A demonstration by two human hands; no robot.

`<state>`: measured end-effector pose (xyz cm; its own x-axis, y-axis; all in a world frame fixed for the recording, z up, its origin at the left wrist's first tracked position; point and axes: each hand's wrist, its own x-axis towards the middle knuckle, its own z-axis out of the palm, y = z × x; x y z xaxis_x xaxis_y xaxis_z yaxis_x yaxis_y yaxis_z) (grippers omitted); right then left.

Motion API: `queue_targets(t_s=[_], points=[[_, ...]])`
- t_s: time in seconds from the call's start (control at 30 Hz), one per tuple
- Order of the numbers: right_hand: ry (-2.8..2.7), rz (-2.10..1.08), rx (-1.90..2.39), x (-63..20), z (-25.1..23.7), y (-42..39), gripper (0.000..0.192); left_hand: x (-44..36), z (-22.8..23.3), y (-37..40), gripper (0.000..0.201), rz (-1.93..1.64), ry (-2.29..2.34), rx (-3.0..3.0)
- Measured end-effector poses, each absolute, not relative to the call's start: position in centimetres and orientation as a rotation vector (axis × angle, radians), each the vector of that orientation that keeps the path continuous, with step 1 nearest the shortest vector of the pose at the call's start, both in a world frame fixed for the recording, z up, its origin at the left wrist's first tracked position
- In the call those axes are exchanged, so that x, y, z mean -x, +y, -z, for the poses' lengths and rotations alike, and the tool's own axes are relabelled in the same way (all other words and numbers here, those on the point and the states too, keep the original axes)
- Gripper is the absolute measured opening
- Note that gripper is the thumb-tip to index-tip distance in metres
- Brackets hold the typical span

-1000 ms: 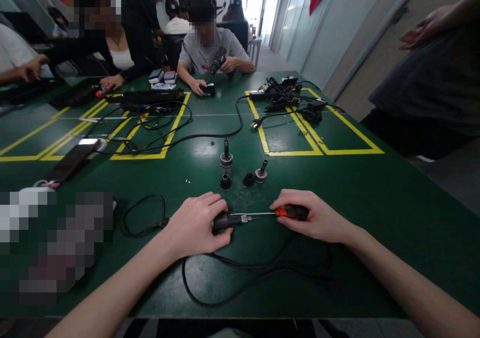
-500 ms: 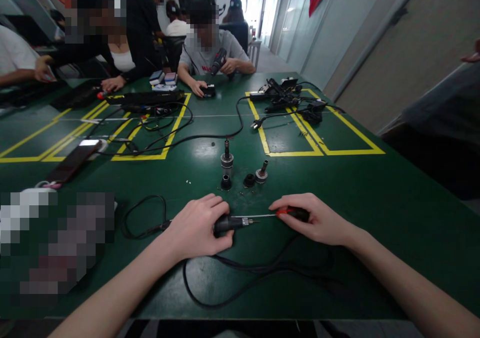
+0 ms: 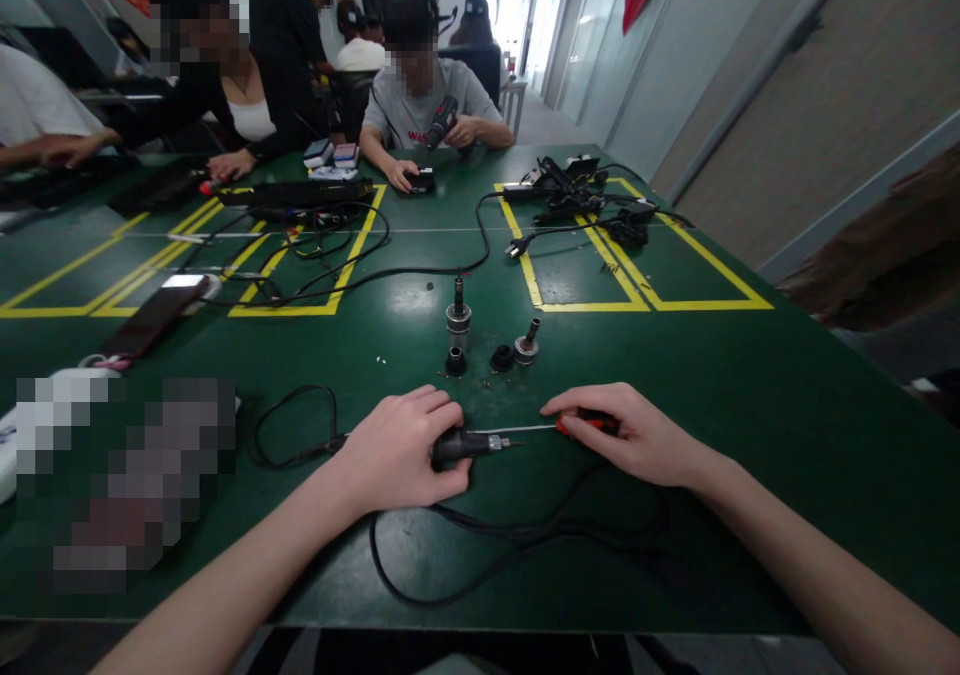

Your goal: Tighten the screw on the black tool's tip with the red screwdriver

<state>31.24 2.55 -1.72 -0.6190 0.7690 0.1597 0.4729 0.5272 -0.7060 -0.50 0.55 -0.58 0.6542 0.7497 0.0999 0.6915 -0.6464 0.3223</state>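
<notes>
My left hand (image 3: 397, 450) grips a black corded tool (image 3: 469, 445) lying flat on the green table (image 3: 750, 385), its metal tip pointing right. My right hand (image 3: 630, 433) covers the red-and-black handle of a screwdriver (image 3: 581, 422), whose thin shaft runs left just above the tool's tip. The tool's black cable (image 3: 495, 545) loops across the table in front of me. Just beyond my hands stand small metal and black parts: a tall chuck piece (image 3: 457, 315), a black collar (image 3: 455, 362), a black ring (image 3: 501, 358) and a short spindle (image 3: 526, 345).
Yellow tape boxes (image 3: 592, 305) mark the table. A phone (image 3: 154, 313) lies at the left, cables and a power strip (image 3: 300, 193) further back, more tools (image 3: 570, 190) at the far right. Several people sit at the far end; another person's sleeve (image 3: 885, 245) is at the right edge.
My right hand has closed further over the screwdriver handle, hiding most of the red. The person at the right has moved away toward the frame's edge. My left hand stays put.
</notes>
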Motion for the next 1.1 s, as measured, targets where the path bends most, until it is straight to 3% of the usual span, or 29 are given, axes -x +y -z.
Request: queue_targets(t_s=[0.27, 0.47, 0.73, 1.0, 1.1], points=[[-2.296, -0.809, 0.932, -31.17, 1.79, 2.41, 0.016, 0.53, 0.57, 0.45, 0.011, -0.338, 1.147, -2.63], [-2.349, -0.805, 1.008, -31.13, 1.86, 2.54, 0.026, 0.52, 0.67, 0.55, 0.009, -0.348, 1.134, -2.641], [-2.344, -0.747, 0.842, -31.24, 1.73, 2.49, 0.011, 0.62, 0.71, 0.62, 0.008, -0.333, 1.133, -2.66], [-2.367, -0.802, 0.892, -31.36, 1.87, 2.56, 0.024, 0.57, 0.57, 0.57, 0.008, -0.327, 1.133, -2.665], [-2.343, -0.828, 0.888, -31.4, 1.64, 2.57, 0.02, 0.54, 0.65, 0.56, 0.008, -0.338, 1.131, -2.667]])
